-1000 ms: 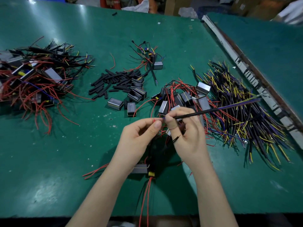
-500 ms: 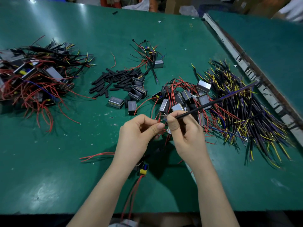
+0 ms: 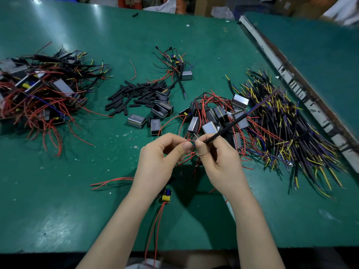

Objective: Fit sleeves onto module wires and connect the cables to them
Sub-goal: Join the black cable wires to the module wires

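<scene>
My left hand (image 3: 162, 160) pinches the end of a thin red module wire (image 3: 186, 141) between thumb and forefinger. My right hand (image 3: 217, 162) pinches a long black cable (image 3: 239, 119) that slants up to the right over the pile. The two ends meet between my thumbs. The small module (image 3: 166, 195), with yellow and blue parts, hangs below my left wrist, and red wires trail from it toward me. Loose black sleeves (image 3: 134, 96) lie in a heap behind my hands.
Silver module cases with red wires (image 3: 213, 115) lie just beyond my hands. A big pile of black, yellow and purple cables (image 3: 287, 129) fills the right. Finished assemblies (image 3: 42, 94) are heaped at the left. A metal rail (image 3: 291, 82) borders the green table (image 3: 58, 191).
The module swung from the table up under my left wrist and turned. Both hands shifted slightly away from me, and the black cable tilted more steeply upward.
</scene>
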`<state>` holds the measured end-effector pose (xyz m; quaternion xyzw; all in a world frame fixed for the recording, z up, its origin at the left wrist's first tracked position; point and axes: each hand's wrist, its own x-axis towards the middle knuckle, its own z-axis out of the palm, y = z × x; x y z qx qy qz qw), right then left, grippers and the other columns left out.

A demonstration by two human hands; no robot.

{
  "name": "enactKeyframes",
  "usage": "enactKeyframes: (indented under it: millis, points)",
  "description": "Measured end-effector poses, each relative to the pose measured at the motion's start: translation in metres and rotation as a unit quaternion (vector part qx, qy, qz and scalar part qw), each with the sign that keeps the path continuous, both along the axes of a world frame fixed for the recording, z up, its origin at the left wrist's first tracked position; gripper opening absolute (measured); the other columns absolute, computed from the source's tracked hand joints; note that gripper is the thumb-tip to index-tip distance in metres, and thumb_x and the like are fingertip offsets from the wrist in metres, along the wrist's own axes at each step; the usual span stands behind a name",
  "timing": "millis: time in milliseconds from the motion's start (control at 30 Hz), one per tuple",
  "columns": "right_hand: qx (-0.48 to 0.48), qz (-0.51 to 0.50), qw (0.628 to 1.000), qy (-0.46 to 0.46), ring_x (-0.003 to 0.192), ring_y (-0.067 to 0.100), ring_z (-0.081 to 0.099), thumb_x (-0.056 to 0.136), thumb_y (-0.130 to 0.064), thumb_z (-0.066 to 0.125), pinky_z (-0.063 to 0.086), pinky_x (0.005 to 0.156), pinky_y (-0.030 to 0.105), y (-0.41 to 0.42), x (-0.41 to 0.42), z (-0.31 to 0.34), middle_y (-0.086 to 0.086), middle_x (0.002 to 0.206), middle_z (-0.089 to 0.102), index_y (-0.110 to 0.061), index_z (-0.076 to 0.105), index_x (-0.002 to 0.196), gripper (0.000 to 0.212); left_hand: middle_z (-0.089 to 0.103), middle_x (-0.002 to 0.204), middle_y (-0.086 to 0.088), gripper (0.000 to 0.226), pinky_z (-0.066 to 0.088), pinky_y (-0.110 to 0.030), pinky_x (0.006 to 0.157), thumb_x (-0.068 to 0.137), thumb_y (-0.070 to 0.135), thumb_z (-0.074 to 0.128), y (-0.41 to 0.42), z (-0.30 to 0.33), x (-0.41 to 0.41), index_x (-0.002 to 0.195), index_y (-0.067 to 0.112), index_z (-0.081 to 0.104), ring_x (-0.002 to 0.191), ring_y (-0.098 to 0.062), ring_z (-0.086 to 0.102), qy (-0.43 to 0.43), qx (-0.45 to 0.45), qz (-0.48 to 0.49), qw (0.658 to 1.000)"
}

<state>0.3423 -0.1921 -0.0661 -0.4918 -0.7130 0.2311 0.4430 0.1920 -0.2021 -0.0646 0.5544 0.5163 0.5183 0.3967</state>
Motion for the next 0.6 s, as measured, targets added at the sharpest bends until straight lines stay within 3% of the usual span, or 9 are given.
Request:
enactKeyframes:
  millis: [167, 267, 433, 600]
  points:
    - [-0.010, 0.012, 1.000, -0.009, 0.075, -0.005, 0.049, 0.095, -0.029, 0.051, 0.036, 0.070, 0.013, -0.001, 0.000, 0.006, -0.022, 0.078, 0.051, -0.012, 0.061, 0.094, 0.020, 0.066, 0.073, 0.009, 0.007, 0.052, -0.041, 0.068, 0.087, 0.038, 0.056, -0.002, 0.002, 0.001, 0.086, 0.036, 0.063, 0.066, -0.011, 0.058, 0.036, 0.027, -0.011, 0.999]
    - [-0.029, 0.013, 0.999, 0.014, 0.073, -0.002, 0.052, 0.095, -0.029, 0.051, 0.036, 0.067, 0.011, -0.003, -0.001, 0.010, -0.020, 0.074, 0.053, -0.017, 0.060, 0.092, 0.016, 0.064, 0.073, 0.015, 0.011, 0.049, -0.032, 0.066, 0.089, 0.038, 0.053, -0.003, 0.003, 0.002, 0.085, 0.034, 0.062, 0.066, -0.004, 0.057, 0.049, 0.038, -0.018, 0.998]
    - [-0.059, 0.011, 0.996, 0.061, 0.067, 0.005, 0.050, 0.093, -0.032, 0.050, 0.036, 0.065, 0.019, -0.006, -0.005, 0.014, -0.016, 0.070, 0.052, -0.024, 0.057, 0.089, 0.011, 0.064, 0.075, 0.020, 0.006, 0.045, -0.019, 0.067, 0.088, 0.035, 0.056, -0.004, 0.005, 0.002, 0.087, 0.039, 0.061, 0.069, 0.002, 0.057, 0.084, 0.066, -0.020, 0.994]
    - [-0.067, 0.008, 0.997, 0.041, 0.064, 0.001, 0.049, 0.095, -0.028, 0.051, 0.032, 0.062, 0.013, -0.007, -0.004, 0.013, -0.019, 0.065, 0.050, -0.023, 0.057, 0.089, 0.010, 0.066, 0.074, 0.020, 0.013, 0.048, -0.021, 0.069, 0.089, 0.025, 0.063, -0.006, 0.005, 0.001, 0.085, 0.037, 0.062, 0.068, 0.001, 0.059, 0.066, 0.070, -0.012, 0.995]
